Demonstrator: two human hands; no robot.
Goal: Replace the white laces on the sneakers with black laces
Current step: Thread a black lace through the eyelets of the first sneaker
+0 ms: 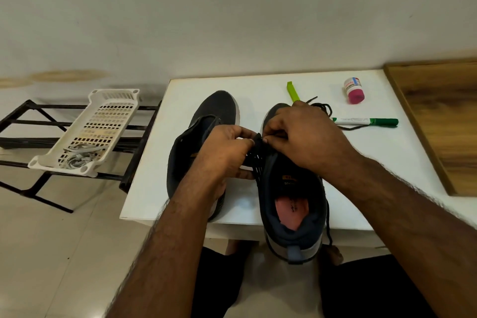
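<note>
head view: left hand and right hand both pinch black lace on right sneaker.

Both bare forearms reach forward from the lower edge of the view and converge toward the middle. Left hand: back of hand up, fingers curled inward, thumb and forefinger closed in a pinch at its right side. Right hand: knuckles up, arched higher than the left, fingers bent down, thumb tip pressed against forefinger. The two pinches meet, fingertips almost touching. Wrists roughly level, the right a little farther forward.
</note>
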